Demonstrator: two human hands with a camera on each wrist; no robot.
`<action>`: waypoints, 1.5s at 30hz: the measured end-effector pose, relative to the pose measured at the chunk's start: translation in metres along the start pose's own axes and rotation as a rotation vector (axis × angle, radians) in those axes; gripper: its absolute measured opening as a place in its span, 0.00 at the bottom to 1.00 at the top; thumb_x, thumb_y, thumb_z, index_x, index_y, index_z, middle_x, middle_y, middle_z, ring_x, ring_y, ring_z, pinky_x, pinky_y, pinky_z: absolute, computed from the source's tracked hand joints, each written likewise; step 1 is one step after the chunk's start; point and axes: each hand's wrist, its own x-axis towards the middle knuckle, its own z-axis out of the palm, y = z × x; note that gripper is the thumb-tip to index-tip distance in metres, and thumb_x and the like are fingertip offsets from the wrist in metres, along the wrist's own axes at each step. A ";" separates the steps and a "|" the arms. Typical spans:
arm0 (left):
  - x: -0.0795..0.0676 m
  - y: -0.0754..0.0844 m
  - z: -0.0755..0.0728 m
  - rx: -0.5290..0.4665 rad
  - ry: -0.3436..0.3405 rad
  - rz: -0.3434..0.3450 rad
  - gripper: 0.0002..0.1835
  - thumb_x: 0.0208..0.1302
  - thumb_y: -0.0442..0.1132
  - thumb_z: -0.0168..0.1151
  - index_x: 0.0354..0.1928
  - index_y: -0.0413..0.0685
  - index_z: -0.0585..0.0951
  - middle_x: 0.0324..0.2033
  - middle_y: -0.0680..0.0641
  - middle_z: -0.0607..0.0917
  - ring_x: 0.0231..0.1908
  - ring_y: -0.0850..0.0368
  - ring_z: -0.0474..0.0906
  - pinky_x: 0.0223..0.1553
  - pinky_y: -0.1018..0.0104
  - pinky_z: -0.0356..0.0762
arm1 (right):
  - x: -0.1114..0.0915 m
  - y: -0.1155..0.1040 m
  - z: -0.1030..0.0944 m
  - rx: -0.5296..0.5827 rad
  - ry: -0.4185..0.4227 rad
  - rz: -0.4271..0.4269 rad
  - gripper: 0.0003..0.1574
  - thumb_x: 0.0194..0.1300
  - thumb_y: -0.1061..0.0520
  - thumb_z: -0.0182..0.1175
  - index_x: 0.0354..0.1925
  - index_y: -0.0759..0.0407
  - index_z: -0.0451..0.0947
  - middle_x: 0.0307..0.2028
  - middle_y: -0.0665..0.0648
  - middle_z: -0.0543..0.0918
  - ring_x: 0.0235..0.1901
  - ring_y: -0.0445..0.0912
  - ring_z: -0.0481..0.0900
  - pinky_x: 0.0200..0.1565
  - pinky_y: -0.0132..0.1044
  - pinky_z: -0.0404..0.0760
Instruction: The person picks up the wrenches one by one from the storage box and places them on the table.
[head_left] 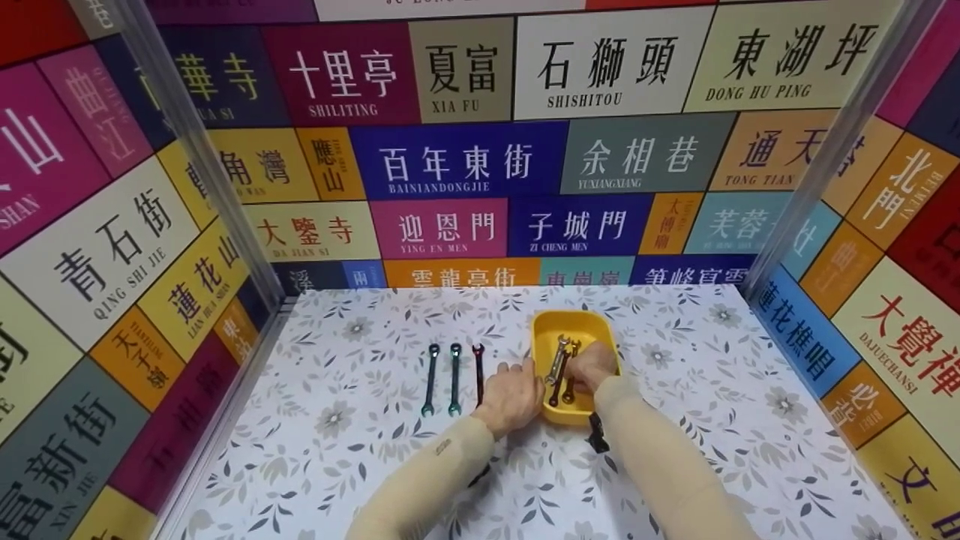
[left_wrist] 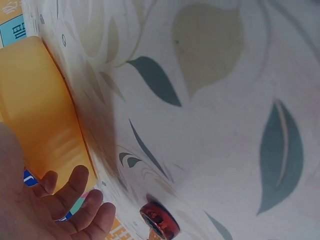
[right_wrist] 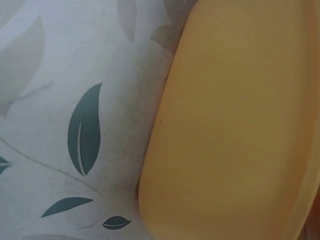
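Head view: the right hand point(head_left: 592, 365) is among wrenches point(head_left: 557, 361) inside the yellow bin point(head_left: 570, 322), its grip I cannot tell; best pinch just one. Left wrist view: left hand point(left_wrist: 47, 215), fingers apart, could steady the bin. Right wrist view: bin on table point(right_wrist: 117, 145)

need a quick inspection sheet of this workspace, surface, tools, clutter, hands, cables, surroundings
Surface: white tabletop with leaf and flower print
Job's things: two green-tinted wrenches and a red-tinted wrench lie in a row; yellow tray holds other wrenches
Clutter: dark object by the tray's near end, unidentified
Grippers: left hand beside the tray, contact unclear; right hand inside the tray, grip unclear
Cables: nothing seen
Surroundings: colourful panels with Chinese characters on three sides, greyish posts at two corners
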 end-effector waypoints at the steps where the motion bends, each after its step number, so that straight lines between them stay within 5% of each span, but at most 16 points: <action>1: 0.000 0.001 0.000 -0.004 0.008 0.001 0.22 0.88 0.53 0.42 0.63 0.46 0.77 0.45 0.43 0.89 0.45 0.45 0.83 0.45 0.51 0.87 | 0.000 0.001 0.000 -0.005 0.004 -0.003 0.26 0.55 0.69 0.77 0.52 0.70 0.81 0.41 0.64 0.86 0.25 0.49 0.89 0.30 0.39 0.92; 7: 0.002 0.003 0.002 -0.017 0.018 0.000 0.20 0.89 0.52 0.43 0.60 0.47 0.76 0.43 0.43 0.88 0.43 0.46 0.82 0.43 0.51 0.86 | -0.012 -0.003 -0.006 -0.083 0.014 -0.016 0.26 0.59 0.66 0.76 0.56 0.70 0.82 0.46 0.65 0.86 0.30 0.50 0.90 0.33 0.38 0.92; 11: 0.004 0.001 0.000 -0.024 -0.002 -0.008 0.21 0.89 0.53 0.42 0.62 0.47 0.76 0.44 0.43 0.88 0.44 0.46 0.82 0.43 0.51 0.86 | -0.045 -0.018 -0.022 -0.102 0.004 -0.040 0.26 0.64 0.66 0.71 0.59 0.72 0.80 0.48 0.66 0.86 0.39 0.54 0.91 0.40 0.41 0.94; 14: 0.005 0.001 -0.003 -0.007 -0.005 -0.004 0.21 0.89 0.54 0.42 0.63 0.47 0.76 0.44 0.43 0.88 0.44 0.46 0.82 0.43 0.52 0.86 | -0.051 -0.021 -0.025 -0.093 -0.008 -0.033 0.28 0.66 0.66 0.70 0.62 0.72 0.78 0.51 0.67 0.85 0.43 0.55 0.91 0.44 0.42 0.94; 21: 0.005 0.001 -0.005 0.036 -0.009 -0.002 0.22 0.90 0.54 0.41 0.64 0.47 0.76 0.45 0.43 0.88 0.46 0.45 0.83 0.45 0.52 0.88 | -0.009 -0.005 -0.014 -0.048 -0.082 -0.014 0.24 0.64 0.66 0.69 0.58 0.68 0.80 0.47 0.63 0.85 0.37 0.51 0.89 0.37 0.42 0.94; 30: 0.003 0.002 -0.001 0.045 -0.002 -0.017 0.26 0.90 0.56 0.35 0.64 0.46 0.76 0.49 0.41 0.87 0.50 0.44 0.83 0.48 0.50 0.89 | -0.003 -0.004 -0.017 0.097 -0.196 -0.013 0.10 0.66 0.67 0.66 0.44 0.61 0.77 0.38 0.55 0.79 0.34 0.47 0.86 0.38 0.41 0.93; 34: 0.002 0.001 0.002 0.037 0.011 -0.030 0.24 0.88 0.55 0.39 0.62 0.45 0.76 0.48 0.41 0.86 0.49 0.43 0.82 0.47 0.50 0.89 | -0.005 -0.008 -0.019 0.124 -0.217 -0.025 0.09 0.70 0.66 0.66 0.48 0.64 0.80 0.43 0.57 0.81 0.39 0.48 0.87 0.43 0.43 0.94; 40: 0.002 0.001 0.004 0.029 -0.001 -0.040 0.24 0.88 0.56 0.40 0.64 0.45 0.75 0.49 0.41 0.85 0.49 0.44 0.81 0.48 0.50 0.88 | -0.003 -0.013 -0.025 0.130 -0.229 -0.007 0.21 0.74 0.62 0.67 0.61 0.64 0.77 0.50 0.60 0.84 0.43 0.48 0.87 0.41 0.39 0.93; 45: 0.000 0.001 0.004 0.015 -0.011 -0.051 0.25 0.88 0.56 0.41 0.65 0.46 0.75 0.50 0.41 0.85 0.50 0.44 0.81 0.49 0.49 0.88 | -0.001 -0.016 -0.030 0.147 -0.247 -0.012 0.19 0.72 0.64 0.68 0.59 0.64 0.80 0.48 0.60 0.89 0.40 0.47 0.90 0.38 0.37 0.93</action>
